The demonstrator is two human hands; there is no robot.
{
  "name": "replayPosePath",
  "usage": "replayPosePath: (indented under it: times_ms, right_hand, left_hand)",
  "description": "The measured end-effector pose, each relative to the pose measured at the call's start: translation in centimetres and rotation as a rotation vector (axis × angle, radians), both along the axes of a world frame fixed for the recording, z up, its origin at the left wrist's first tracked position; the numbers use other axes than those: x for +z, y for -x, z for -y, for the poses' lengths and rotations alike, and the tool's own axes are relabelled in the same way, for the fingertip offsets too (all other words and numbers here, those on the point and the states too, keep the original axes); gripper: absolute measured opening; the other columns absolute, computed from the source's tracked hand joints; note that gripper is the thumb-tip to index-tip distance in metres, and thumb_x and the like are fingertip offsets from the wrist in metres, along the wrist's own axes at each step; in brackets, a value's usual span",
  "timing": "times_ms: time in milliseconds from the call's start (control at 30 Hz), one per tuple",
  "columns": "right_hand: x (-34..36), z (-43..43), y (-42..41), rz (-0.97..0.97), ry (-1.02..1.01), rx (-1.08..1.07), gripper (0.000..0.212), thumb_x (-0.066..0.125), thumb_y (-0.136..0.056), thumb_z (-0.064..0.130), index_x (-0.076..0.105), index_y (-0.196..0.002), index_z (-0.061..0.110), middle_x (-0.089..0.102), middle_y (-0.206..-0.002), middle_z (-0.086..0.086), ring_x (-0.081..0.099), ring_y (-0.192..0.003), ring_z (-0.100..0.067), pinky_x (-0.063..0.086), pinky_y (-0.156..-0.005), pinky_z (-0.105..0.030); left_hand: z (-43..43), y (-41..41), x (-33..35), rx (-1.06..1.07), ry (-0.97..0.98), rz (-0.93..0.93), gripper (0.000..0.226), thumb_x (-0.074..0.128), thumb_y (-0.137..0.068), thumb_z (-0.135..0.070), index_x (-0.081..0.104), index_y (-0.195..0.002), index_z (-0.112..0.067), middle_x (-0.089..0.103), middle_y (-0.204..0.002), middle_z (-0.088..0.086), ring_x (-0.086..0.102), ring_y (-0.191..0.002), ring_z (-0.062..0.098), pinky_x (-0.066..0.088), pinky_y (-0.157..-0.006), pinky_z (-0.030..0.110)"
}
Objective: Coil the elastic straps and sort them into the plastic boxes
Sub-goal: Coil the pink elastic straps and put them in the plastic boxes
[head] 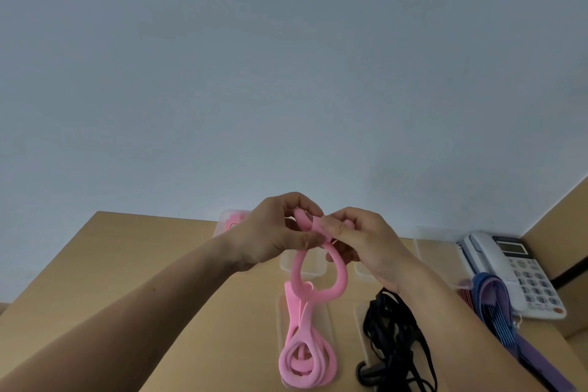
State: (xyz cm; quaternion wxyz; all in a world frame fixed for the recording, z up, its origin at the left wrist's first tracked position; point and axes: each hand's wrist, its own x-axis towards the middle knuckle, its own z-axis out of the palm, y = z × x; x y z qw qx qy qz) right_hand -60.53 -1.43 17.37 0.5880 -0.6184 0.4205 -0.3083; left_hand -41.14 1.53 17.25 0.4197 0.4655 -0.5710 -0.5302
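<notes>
Pale blue-grey wall (286, 57) fills most of the view above a light wooden table (143, 264). Both bare forearms reach up from the lower corners and meet in the middle, raised above the tabletop.

The left hand (270, 232) and the right hand (359, 239) are close together, fingers curled, each pinching the same pink elastic strap (339, 277). A small turn of the strap is wound between the fingertips. Below the hands the rest hangs as one open loop, its long axis running straight down from the hands, the rounded end lowest.

A white desk telephone (521, 270) stands right of the right hand. Under the right forearm lies a tangle of black straps (394, 337), and beside that arm a bundle of blue and purple straps (496, 305) runs along the phone's edge. Directly below the hanging loop lie more pink straps (305, 356), loosely looped, lengthwise toward the hands. A clear plastic box (302, 267) sits just beneath the hands. Another box (229, 219) with something pink inside shows behind the left hand.
</notes>
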Motion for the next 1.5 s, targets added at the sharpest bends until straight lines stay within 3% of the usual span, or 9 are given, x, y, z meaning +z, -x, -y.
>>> replayPosePath:
  times_ms: [167, 333, 467, 733, 900, 1133, 1267, 1400, 1500]
  right_hand:
    - [-0.2, -0.1, 0.3, 0.064, 0.088, -0.024, 0.039, 0.083, -0.069, 0.040, 0.073, -0.093, 0.011, 0.073, -0.079, -0.006, 0.068, -0.066, -0.019, 0.055, -0.063, -0.026]
    - [-0.8, -0.2, 0.1, 0.120, 0.140, -0.038, 0.025, 0.085, -0.070, 0.022, 0.072, -0.092, 0.021, 0.067, -0.076, 0.007, 0.064, -0.067, -0.012, 0.052, -0.065, -0.021]
    - [-1.0, -0.2, 0.2, 0.121, 0.191, -0.022, 0.034, 0.088, -0.070, 0.010, 0.069, -0.096, 0.021, 0.072, -0.083, 0.003, 0.072, -0.076, -0.017, 0.056, -0.070, -0.023]
    - [-1.4, -0.1, -0.2, 0.050, 0.250, -0.035, 0.044, 0.088, -0.060, 0.014, 0.067, -0.094, 0.034, 0.073, -0.096, 0.003, 0.071, -0.088, -0.021, 0.058, -0.076, -0.029]
    - [-1.2, 0.2, 0.3, 0.045, 0.187, 0.001, 0.047, 0.084, -0.058, 0.032, 0.068, -0.103, 0.034, 0.072, -0.103, 0.000, 0.068, -0.093, -0.028, 0.058, -0.084, -0.040]
    - [-0.5, 0.1, -0.1, 0.109, 0.033, 0.014, 0.028, 0.073, -0.078, 0.051, 0.074, -0.088, 0.025, 0.070, -0.077, 0.001, 0.069, -0.071, -0.024, 0.056, -0.070, -0.038]
    - [-0.4, 0.1, 0.1, 0.081, 0.033, 0.021, 0.024, 0.068, -0.089, 0.033, 0.072, -0.098, 0.011, 0.072, -0.079, -0.001, 0.068, -0.073, -0.020, 0.053, -0.065, -0.034]
    - [-0.2, 0.0, 0.3, 0.095, 0.066, 0.002, 0.028, 0.076, -0.079, 0.034, 0.074, -0.100, 0.015, 0.073, -0.084, -0.004, 0.067, -0.074, -0.016, 0.051, -0.062, -0.028]
    - [-0.3, -0.2, 0.3, 0.163, 0.072, 0.012, 0.035, 0.081, -0.075, 0.031, 0.073, -0.105, 0.014, 0.074, -0.091, -0.006, 0.067, -0.076, -0.014, 0.051, -0.060, -0.025]
  left_hand:
    - [0.0, -0.2, 0.5, -0.059, -0.095, 0.036, 0.045, 0.081, -0.075, -0.007, 0.058, -0.114, -0.011, 0.074, -0.089, 0.007, 0.070, -0.082, 0.017, 0.054, -0.073, 0.021]
    - [-0.3, -0.3, 0.8, -0.132, -0.185, 0.084, 0.036, 0.076, -0.076, -0.008, 0.062, -0.108, 0.003, 0.072, -0.093, 0.019, 0.071, -0.081, 0.024, 0.059, -0.079, 0.039]
    - [-0.4, -0.6, 1.1, -0.150, -0.229, 0.008, 0.039, 0.067, -0.080, -0.017, 0.063, -0.111, 0.007, 0.070, -0.097, 0.021, 0.069, -0.084, 0.025, 0.058, -0.079, 0.036]
    - [-0.4, -0.4, 1.0, -0.008, -0.151, 0.020, 0.019, 0.073, -0.087, -0.008, 0.069, -0.105, -0.002, 0.071, -0.085, 0.009, 0.068, -0.075, 0.018, 0.054, -0.066, 0.024]
    - [-0.6, -0.4, 0.9, 0.001, -0.042, 0.041, 0.028, 0.078, -0.079, -0.009, 0.068, -0.105, -0.012, 0.068, -0.094, 0.008, 0.068, -0.076, 0.020, 0.054, -0.068, 0.026]
    - [-0.8, 0.2, 0.6, -0.022, 0.123, 0.121, 0.032, 0.070, -0.081, -0.002, 0.064, -0.103, -0.024, 0.066, -0.103, -0.002, 0.063, -0.076, 0.018, 0.052, -0.064, 0.028]
    - [-0.9, 0.7, 0.4, 0.044, 0.263, 0.246, 0.039, 0.068, -0.082, -0.003, 0.064, -0.098, -0.038, 0.060, -0.112, -0.005, 0.064, -0.089, 0.013, 0.054, -0.075, 0.023]
    - [-1.0, 1.0, 0.3, 0.076, 0.238, 0.290, 0.040, 0.070, -0.081, -0.008, 0.057, -0.101, -0.039, 0.058, -0.103, -0.011, 0.059, -0.073, -0.002, 0.046, -0.062, 0.010]
    - [-0.7, 0.7, 0.4, 0.029, 0.081, 0.197, 0.044, 0.072, -0.075, -0.016, 0.052, -0.112, -0.030, 0.060, -0.112, -0.005, 0.064, -0.081, 0.008, 0.054, -0.070, 0.023]
